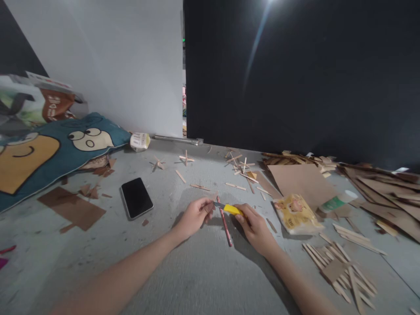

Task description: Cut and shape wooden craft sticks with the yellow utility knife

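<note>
My right hand [254,225] is closed around a yellow utility knife [231,209] whose blade points left. My left hand [195,214] is pinched at the blade's tip; what it grips there is too small to make out. Just below the knife a reddish pencil [225,223] lies on the grey floor, running from between my hands toward me. Both forearms reach in from the bottom edge.
A black phone [136,197] lies to the left, near brown cardboard scraps [72,209] and a blue cartoon cushion [49,153]. Wooden sticks [341,269] are scattered ahead and at the right, beside a yellow packet [297,214], cardboard sheets [303,179] and a glue bottle [336,202].
</note>
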The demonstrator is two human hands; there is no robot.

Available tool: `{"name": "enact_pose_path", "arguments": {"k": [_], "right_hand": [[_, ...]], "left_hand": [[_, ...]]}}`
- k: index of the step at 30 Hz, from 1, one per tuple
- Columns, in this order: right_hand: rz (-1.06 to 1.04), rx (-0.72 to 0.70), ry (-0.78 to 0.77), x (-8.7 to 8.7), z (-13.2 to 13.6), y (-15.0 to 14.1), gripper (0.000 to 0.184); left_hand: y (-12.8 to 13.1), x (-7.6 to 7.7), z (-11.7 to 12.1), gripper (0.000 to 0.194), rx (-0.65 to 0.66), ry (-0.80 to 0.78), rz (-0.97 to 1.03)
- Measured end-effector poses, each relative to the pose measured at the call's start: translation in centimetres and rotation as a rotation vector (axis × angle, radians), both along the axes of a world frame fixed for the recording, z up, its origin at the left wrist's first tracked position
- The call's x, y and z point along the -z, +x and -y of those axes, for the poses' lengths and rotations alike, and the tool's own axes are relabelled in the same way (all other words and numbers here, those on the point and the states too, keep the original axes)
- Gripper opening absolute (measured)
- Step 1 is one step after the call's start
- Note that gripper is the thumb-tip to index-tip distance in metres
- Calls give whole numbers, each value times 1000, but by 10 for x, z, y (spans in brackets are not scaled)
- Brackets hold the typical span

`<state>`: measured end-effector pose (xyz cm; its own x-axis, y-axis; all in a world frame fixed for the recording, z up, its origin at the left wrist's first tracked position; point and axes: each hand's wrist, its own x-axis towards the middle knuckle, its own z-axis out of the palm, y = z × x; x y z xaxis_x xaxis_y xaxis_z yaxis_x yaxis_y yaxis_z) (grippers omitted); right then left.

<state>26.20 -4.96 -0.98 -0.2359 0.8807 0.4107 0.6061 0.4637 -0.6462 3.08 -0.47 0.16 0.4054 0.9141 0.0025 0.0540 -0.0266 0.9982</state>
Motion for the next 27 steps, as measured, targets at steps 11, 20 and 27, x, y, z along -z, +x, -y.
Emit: {"name": "enact_pose_path", "arguments": {"k": [11, 20, 27], "right_hand": [[12, -2, 3, 0, 0, 0, 27], [3, -9, -3, -1, 0, 0, 27], [6, -9, -11, 0, 0, 0, 28]], "left_hand": [[1, 1, 0, 56, 4, -1, 13], [1, 2, -1, 55, 10, 0, 11], [1, 0, 0, 54, 8, -8, 9]]}}
